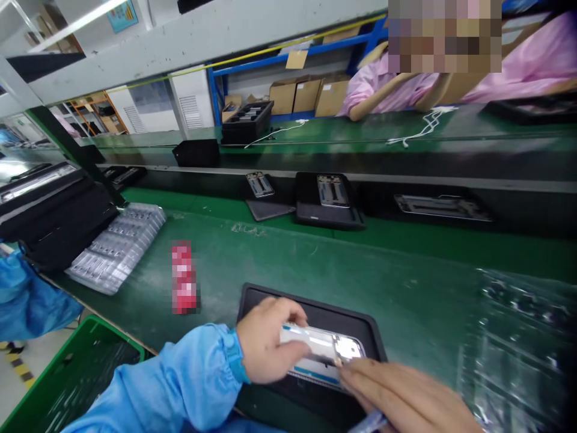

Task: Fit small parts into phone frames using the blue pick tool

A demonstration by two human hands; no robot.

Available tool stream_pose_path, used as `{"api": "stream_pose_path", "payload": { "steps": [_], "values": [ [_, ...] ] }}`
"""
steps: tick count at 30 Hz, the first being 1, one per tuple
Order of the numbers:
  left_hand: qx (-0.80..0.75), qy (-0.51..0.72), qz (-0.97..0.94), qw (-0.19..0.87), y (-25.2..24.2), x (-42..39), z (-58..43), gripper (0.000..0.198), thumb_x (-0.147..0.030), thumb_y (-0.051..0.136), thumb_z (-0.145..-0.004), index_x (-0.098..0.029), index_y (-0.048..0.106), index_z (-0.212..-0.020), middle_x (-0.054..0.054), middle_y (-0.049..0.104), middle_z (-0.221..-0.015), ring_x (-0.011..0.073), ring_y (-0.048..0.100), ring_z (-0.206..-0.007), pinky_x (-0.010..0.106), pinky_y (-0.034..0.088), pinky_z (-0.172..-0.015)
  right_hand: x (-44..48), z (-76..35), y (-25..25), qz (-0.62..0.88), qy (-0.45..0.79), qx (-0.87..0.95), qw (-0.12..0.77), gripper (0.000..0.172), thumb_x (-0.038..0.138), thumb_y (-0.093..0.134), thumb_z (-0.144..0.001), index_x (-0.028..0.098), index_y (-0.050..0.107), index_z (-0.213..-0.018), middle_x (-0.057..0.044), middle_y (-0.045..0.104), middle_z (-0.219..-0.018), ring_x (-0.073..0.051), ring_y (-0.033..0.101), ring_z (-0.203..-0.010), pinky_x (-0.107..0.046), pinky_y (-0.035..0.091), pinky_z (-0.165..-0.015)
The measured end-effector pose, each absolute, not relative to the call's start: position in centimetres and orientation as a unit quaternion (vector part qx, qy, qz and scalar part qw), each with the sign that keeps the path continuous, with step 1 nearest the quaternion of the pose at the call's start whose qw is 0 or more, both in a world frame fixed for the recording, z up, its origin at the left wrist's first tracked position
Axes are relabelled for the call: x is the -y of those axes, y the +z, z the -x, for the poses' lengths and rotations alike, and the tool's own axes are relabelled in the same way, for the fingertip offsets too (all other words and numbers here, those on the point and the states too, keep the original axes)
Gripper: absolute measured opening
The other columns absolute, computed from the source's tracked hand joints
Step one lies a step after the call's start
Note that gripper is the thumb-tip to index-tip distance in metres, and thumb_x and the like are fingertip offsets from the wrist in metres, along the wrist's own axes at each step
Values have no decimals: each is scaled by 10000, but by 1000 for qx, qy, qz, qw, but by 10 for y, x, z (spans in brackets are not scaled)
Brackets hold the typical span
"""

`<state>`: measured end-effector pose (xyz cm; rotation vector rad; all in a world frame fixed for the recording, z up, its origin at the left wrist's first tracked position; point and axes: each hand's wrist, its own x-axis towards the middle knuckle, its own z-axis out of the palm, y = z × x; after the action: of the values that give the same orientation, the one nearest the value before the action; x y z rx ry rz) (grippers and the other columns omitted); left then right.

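Note:
A silvery phone frame (318,349) with blue strips lies over a black tray (311,307) on the green bench. My left hand (270,340), in a blue sleeve, grips the frame's left end between thumb and fingers. At the frame's right end is my right hand (406,391), its fingers pressed together and their tips touching the metal near a bright square part. What those fingertips hold, if anything, is too small to name. A pen-like object (368,423) shows beneath my right hand at the bottom edge.
Clear plastic trays (119,246) lie left and more (518,361) right. A red pixelated item (184,276) stands left of centre. Phone frames on black trays (329,213) line the belt. A green crate (76,373) sits lower left. People in pink (387,90) sit opposite; a blue sleeve (33,300) is at left.

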<state>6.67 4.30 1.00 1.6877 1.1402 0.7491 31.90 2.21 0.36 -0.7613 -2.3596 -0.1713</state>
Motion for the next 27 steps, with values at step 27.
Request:
{"api": "stream_pose_path", "payload": {
  "steps": [27],
  "values": [
    [-415, 125, -853, 290, -11, -63, -54, 592, -418, 783, -770, -206, 539, -1267, 101, 655, -1216, 321, 509, -1201, 494, 363, -989, -62, -305, -33, 361, 7, 907, 218, 206, 192, 445, -1000, 213, 630, -1088, -12, 774, -900, -154, 726, -732, -283, 535, -671]
  ]
}}
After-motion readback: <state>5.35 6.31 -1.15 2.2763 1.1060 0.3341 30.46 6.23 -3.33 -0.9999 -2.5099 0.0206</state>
